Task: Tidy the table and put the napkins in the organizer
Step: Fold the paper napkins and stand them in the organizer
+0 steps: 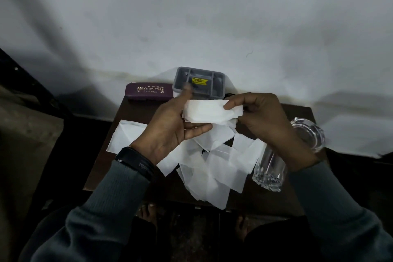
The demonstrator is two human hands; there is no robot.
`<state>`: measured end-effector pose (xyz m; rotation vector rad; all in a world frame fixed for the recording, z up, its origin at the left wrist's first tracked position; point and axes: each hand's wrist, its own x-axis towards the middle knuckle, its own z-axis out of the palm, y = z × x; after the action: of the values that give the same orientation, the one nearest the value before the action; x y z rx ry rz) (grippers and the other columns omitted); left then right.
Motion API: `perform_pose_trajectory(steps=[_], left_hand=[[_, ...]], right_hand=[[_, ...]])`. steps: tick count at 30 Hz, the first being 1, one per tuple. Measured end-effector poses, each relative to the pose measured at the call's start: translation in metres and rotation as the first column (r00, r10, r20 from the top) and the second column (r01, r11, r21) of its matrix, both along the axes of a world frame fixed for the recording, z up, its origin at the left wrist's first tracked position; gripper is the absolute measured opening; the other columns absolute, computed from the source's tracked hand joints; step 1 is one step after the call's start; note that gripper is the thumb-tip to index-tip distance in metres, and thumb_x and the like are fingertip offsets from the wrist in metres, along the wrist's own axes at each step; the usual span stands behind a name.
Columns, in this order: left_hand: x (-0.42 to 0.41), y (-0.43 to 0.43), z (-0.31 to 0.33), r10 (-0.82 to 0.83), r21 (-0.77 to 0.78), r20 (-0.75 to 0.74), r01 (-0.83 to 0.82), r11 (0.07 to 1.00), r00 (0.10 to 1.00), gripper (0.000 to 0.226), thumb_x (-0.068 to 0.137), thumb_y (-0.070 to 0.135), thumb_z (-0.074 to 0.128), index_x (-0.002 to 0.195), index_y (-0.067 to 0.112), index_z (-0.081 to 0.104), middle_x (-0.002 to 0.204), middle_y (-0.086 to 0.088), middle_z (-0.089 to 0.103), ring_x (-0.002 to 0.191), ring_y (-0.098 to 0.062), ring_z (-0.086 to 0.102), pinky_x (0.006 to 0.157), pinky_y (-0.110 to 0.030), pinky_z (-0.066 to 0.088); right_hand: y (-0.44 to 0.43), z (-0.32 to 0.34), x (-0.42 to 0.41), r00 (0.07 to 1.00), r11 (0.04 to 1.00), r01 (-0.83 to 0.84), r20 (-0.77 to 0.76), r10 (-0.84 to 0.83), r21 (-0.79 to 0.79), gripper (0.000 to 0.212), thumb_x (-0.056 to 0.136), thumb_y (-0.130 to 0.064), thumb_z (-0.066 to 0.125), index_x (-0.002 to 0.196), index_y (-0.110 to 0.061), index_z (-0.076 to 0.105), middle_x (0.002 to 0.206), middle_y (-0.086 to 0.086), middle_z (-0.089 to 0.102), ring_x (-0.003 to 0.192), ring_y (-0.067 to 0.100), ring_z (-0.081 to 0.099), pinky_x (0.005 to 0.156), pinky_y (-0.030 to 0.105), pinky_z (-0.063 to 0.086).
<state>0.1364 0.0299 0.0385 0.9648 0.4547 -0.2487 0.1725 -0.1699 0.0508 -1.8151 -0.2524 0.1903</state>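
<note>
A folded white napkin (209, 111) is held above the table between both hands. My left hand (170, 127) supports its left end, thumb under it and fingers behind. My right hand (258, 116) pinches its right end between thumb and forefinger. Several loose white napkins (212, 168) lie spread in a heap on the dark wooden table (127, 125) below. The grey plastic organizer (198, 82), with compartments and a yellow sticker inside, stands at the table's far edge, just beyond my hands.
A maroon spectacle case (148, 91) lies left of the organizer at the back. A clear glass tumbler (269, 168) lies on its side near the right edge, with a glass ashtray (308, 134) behind it. A white wall backs the table. Bare feet show below.
</note>
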Motion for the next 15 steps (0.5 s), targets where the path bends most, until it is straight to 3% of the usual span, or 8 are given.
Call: perform_pose_trajectory(steps=[3, 5, 7, 10, 12, 15], left_hand=[[-0.001, -0.001, -0.008, 0.064, 0.155, 0.090, -0.078, 0.985, 0.994, 0.050, 0.088, 0.000, 0.076, 0.133, 0.007, 0.058, 0.134, -0.016, 0.064, 0.101, -0.028, 0.076, 0.069, -0.033, 0.064], [-0.002, 0.000, -0.009, 0.092, 0.179, 0.115, -0.112, 0.977, 0.989, 0.049, 0.087, -0.005, 0.075, 0.132, 0.008, 0.059, 0.135, -0.017, 0.062, 0.103, -0.027, 0.075, 0.070, -0.032, 0.064], [-0.002, -0.003, -0.008, 0.082, 0.165, 0.119, -0.101, 0.981, 0.989, 0.045, 0.087, -0.004, 0.075, 0.128, 0.010, 0.062, 0.136, -0.018, 0.061, 0.107, -0.029, 0.073, 0.070, -0.032, 0.064], [-0.003, -0.006, -0.007, 0.044, 0.200, 0.107, -0.065, 0.978, 0.993, 0.041, 0.088, -0.002, 0.076, 0.124, 0.012, 0.064, 0.134, -0.018, 0.063, 0.106, -0.031, 0.074, 0.070, -0.033, 0.064], [-0.003, -0.005, -0.007, 0.058, 0.203, 0.109, -0.079, 0.976, 0.992, 0.041, 0.090, -0.002, 0.074, 0.127, 0.010, 0.062, 0.125, -0.020, 0.069, 0.100, -0.033, 0.076, 0.072, -0.035, 0.065], [-0.001, 0.005, -0.006, 0.141, 0.190, 0.094, -0.157, 0.969, 0.986, 0.046, 0.092, 0.003, 0.074, 0.134, 0.006, 0.057, 0.109, -0.020, 0.077, 0.096, -0.032, 0.078, 0.080, -0.037, 0.065]], right_hand=[[-0.001, 0.003, 0.005, 0.983, 0.982, 0.051, -0.184, -0.017, 0.184, 0.034, 0.092, 0.015, 0.058, 0.111, -0.009, 0.072, 0.105, 0.006, 0.078, 0.093, 0.015, 0.076, 0.069, 0.026, 0.061], [-0.003, 0.006, 0.009, 0.918, 0.921, 0.125, -0.396, 0.034, 0.368, 0.027, 0.097, -0.018, 0.065, 0.124, -0.016, 0.063, 0.115, 0.007, 0.078, 0.102, 0.023, 0.076, 0.079, 0.037, 0.064], [-0.002, 0.005, 0.010, 0.878, 0.918, 0.134, -0.475, 0.065, 0.374, 0.050, 0.081, -0.044, 0.072, 0.123, -0.017, 0.064, 0.111, 0.003, 0.079, 0.102, 0.023, 0.076, 0.079, 0.037, 0.064], [0.009, -0.005, 0.002, 0.927, 0.964, 0.088, -0.374, 0.013, 0.250, 0.035, 0.080, -0.019, 0.082, 0.113, -0.012, 0.073, 0.096, -0.001, 0.080, 0.092, 0.018, 0.077, 0.070, 0.030, 0.062], [0.010, -0.007, 0.006, 0.944, 0.961, 0.196, -0.303, -0.130, 0.198, 0.026, 0.082, -0.003, 0.082, 0.106, -0.013, 0.076, 0.090, 0.003, 0.080, 0.087, 0.020, 0.077, 0.068, 0.030, 0.062], [0.000, 0.002, 0.027, 0.934, 0.935, 0.355, -0.058, -0.354, 0.008, 0.027, 0.081, -0.008, 0.084, 0.105, -0.020, 0.077, 0.099, 0.002, 0.077, 0.093, 0.019, 0.075, 0.078, 0.034, 0.063]])
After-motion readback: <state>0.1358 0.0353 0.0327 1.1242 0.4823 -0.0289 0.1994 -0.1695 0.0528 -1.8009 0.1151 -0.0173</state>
